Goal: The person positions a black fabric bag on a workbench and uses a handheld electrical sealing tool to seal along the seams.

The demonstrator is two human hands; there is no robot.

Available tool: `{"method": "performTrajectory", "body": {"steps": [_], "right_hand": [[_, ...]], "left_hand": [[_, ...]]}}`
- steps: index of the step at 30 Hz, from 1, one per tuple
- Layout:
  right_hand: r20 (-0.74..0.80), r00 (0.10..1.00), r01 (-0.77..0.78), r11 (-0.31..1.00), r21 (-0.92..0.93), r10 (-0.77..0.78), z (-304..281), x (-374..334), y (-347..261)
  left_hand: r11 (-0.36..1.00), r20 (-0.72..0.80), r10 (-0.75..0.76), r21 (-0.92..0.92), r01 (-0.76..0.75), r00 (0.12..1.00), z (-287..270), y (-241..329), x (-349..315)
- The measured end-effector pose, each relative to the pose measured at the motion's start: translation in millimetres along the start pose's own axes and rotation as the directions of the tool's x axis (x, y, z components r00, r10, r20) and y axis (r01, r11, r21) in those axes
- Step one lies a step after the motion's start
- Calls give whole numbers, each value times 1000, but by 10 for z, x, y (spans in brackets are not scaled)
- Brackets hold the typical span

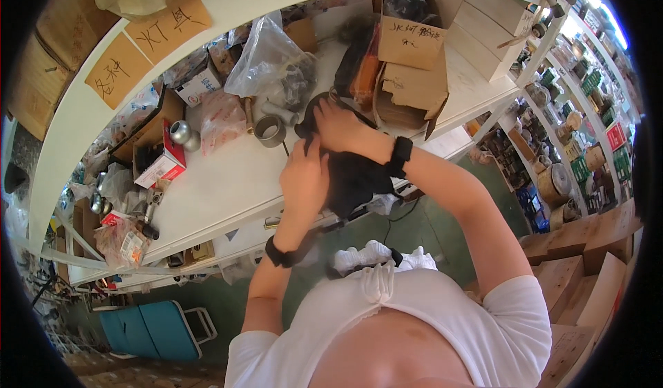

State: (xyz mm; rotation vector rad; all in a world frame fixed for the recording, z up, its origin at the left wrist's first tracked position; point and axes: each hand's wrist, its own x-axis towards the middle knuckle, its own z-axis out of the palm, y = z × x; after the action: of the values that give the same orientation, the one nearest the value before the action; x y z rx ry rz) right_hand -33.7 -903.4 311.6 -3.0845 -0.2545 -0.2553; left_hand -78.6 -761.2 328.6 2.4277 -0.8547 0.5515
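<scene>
Finding bare white desk (221, 194) to the left of the grey cylinder (273, 140) and on the person's side of it, leaving a low way in over the front edge. Running into the red-and-white box (164, 165) farther left of the cylinder, and into the pink plastic bag (222, 127) nearer its left, narrowing that side. Meeting a clear plastic bag (266, 60) and a metal tube (280, 114) behind the cylinder, crowding the rear. Encountering the left hand (305, 181), right hand (342, 131) and black bundle (356, 184) close to its right, blocking passage there. Hitting the open cardboard box (412, 77) well right of the cylinder.
</scene>
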Motion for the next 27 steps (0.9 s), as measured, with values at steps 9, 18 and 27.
{"method": "performTrajectory", "body": {"steps": [9, 18, 27], "right_hand": [[387, 918, -58, 995, -85, 87, -176, 555, 168], [325, 928, -132, 976, -172, 183, -135, 175, -84], [-91, 995, 47, 999, -18, -48, -17, -565, -394]], "left_hand": [[981, 23, -79, 178, 74, 997, 277, 39, 269], [976, -42, 30, 216, -20, 999, 214, 13, -3], [968, -75, 41, 251, -21, 996, -98, 248, -668]]}}
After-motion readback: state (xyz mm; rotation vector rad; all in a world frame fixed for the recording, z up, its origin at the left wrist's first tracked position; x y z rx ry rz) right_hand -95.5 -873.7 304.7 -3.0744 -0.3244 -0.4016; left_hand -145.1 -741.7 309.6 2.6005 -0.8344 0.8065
